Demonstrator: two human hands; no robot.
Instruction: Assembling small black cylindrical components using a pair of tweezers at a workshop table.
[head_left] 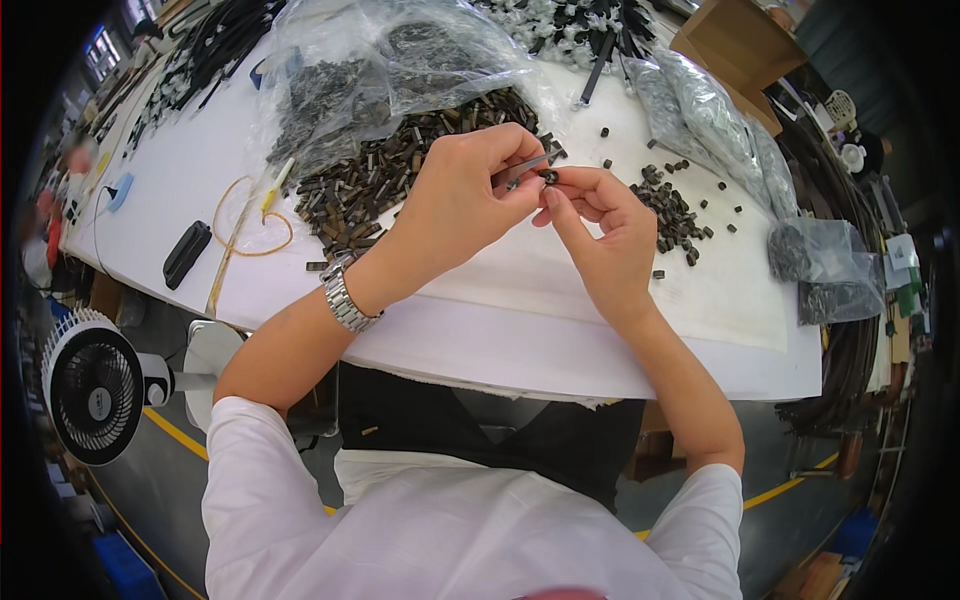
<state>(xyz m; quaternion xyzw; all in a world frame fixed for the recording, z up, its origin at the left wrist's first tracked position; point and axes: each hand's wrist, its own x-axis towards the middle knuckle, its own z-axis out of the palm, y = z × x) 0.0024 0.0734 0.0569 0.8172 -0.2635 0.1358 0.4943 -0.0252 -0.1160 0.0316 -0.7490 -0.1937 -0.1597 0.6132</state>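
Left hand [455,205] pinches grey strip [522,170]; right hand [600,225] pinches black cap [549,177].

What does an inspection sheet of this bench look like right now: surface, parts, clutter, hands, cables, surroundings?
Surface: white table, mostly covered at the far side.
Job's things: slim grey piece in left hand; small black part at right hand fingertips.
Clutter: dark strip pile, small black parts pile, clear plastic bags, black flat case.
Grippers: both hands pinching, meeting above the table.
Cables: orange cord loop; black cable bundles.
Surroundings: white fan, yellow floor line.
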